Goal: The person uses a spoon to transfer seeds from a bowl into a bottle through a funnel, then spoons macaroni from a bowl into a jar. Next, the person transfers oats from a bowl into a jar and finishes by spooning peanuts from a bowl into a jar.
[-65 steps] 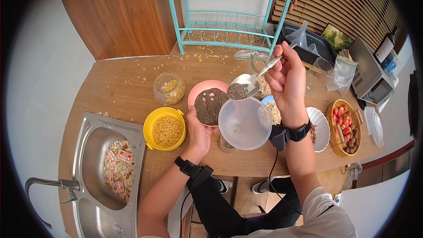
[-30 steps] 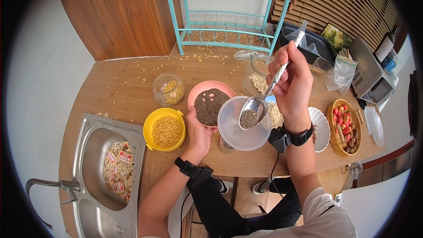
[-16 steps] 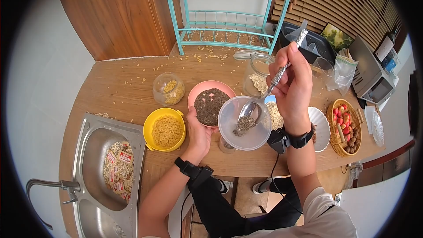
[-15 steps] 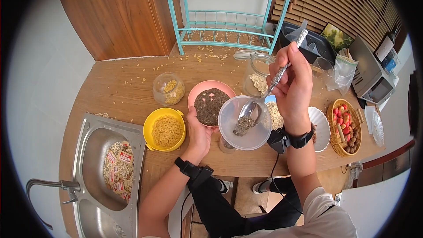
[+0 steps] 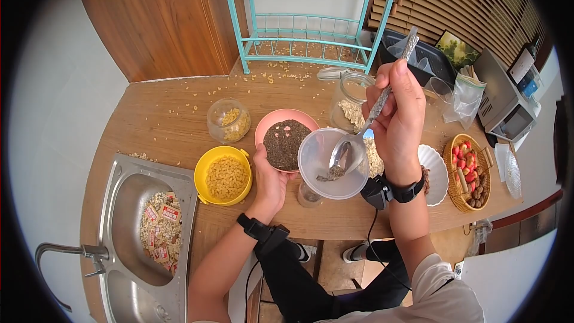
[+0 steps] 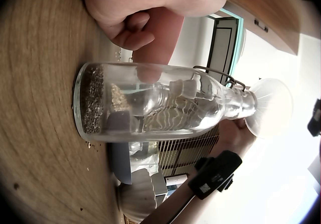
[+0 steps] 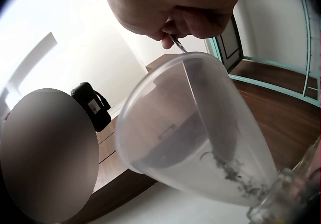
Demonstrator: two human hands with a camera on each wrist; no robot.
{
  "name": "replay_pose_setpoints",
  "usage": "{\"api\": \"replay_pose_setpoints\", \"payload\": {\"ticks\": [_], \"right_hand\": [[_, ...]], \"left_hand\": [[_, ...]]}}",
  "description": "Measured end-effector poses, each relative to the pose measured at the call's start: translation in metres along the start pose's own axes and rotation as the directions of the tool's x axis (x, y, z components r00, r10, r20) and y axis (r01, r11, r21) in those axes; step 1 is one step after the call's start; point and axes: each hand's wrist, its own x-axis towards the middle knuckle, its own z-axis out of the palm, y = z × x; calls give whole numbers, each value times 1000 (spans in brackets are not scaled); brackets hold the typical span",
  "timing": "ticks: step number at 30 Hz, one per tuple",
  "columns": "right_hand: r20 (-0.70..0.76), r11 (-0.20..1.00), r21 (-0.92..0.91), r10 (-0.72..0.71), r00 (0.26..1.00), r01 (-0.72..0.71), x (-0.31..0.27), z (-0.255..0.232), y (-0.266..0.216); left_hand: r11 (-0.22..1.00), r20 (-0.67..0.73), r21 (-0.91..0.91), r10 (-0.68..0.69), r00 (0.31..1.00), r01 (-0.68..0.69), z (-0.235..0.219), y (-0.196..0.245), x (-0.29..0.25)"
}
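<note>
The right hand point(image 5: 397, 122) pinches the handle of a metal spoon point(image 5: 342, 157), whose bowl is tipped inside a translucent funnel point(image 5: 311, 170), with dark seeds at its tip. In the right wrist view, seeds lie low in the funnel point(image 7: 165, 133) near the bottle mouth point(image 7: 271, 204). The funnel stands in a glass bottle point(image 6: 175, 103), which has a layer of dark seeds at its bottom. The left hand point(image 5: 272, 182) holds the rim of a pink bowl point(image 5: 262, 127) of dark seeds, left of the funnel.
On the left are a yellow bowl point(image 5: 205, 194) of pasta, a glass jar point(image 5: 218, 130) and a sink point(image 5: 122, 203). An oat jar point(image 5: 339, 113), a white scalloped bowl point(image 5: 438, 173) and a fruit basket point(image 5: 452, 188) stand right. A teal rack point(image 5: 299, 58) is behind.
The spoon has come over the funnel and tilted down inside it, and seeds have slid off its bowl. The funnel has shifted slightly. The left hand still holds the pink bowl.
</note>
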Motion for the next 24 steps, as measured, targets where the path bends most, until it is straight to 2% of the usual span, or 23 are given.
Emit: {"api": "replay_pose_setpoints", "payload": {"ticks": [10, 15, 24], "right_hand": [[29, 998, 58, -25, 999, 24, -6, 2, -2], [78, 987, 72, -151, 985, 146, -9, 1, -2], [60, 951, 44, -307, 950, 305, -11, 0, 2]], "left_hand": [[1000, -9, 5, 21, 1000, -21, 4, 2, -2], [999, -11, 6, 35, 999, -35, 3, 1, -2], [1000, 5, -4, 2, 1000, -2, -1, 0, 1]]}}
